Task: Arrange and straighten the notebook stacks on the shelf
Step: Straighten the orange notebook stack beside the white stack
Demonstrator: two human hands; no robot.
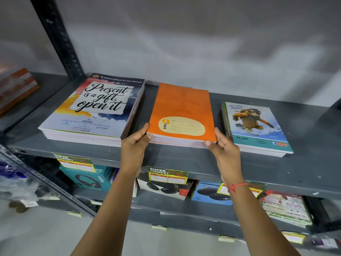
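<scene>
1. Nearest are the two hands, both reaching up to the front of the grey shelf (184,163). The left hand (135,143) cups the front left corner of the orange stack (181,115), thumb on the side edge. The right hand (224,146) does the same at the front right corner. Neither is clenched; the fingers (219,134) are loosely curled and press inward, so the stack sits squeezed between the two hands.

2. The orange stack lies flat in the middle of the shelf, its front edge close to the shelf lip. Its long axis runs front to back and leans a little right at the far end. The label end faces the person.

3. Judging by the thin paper covers, the notebooks are light singly but weighty as a pile. The covers look smooth, so layers will likely slide over each other. Pressing on opposite edges low down should square them better than lifting from the top.

4. To the left, well apart, lies the big stack (92,108) with the "Present is a gift" cover, turned slightly clockwise.

5. To the right lies the small stack (256,126) with a snowboarder cover, its lower books fanned out leftward.

6. Behind everything is the plain grey wall (184,43).
</scene>
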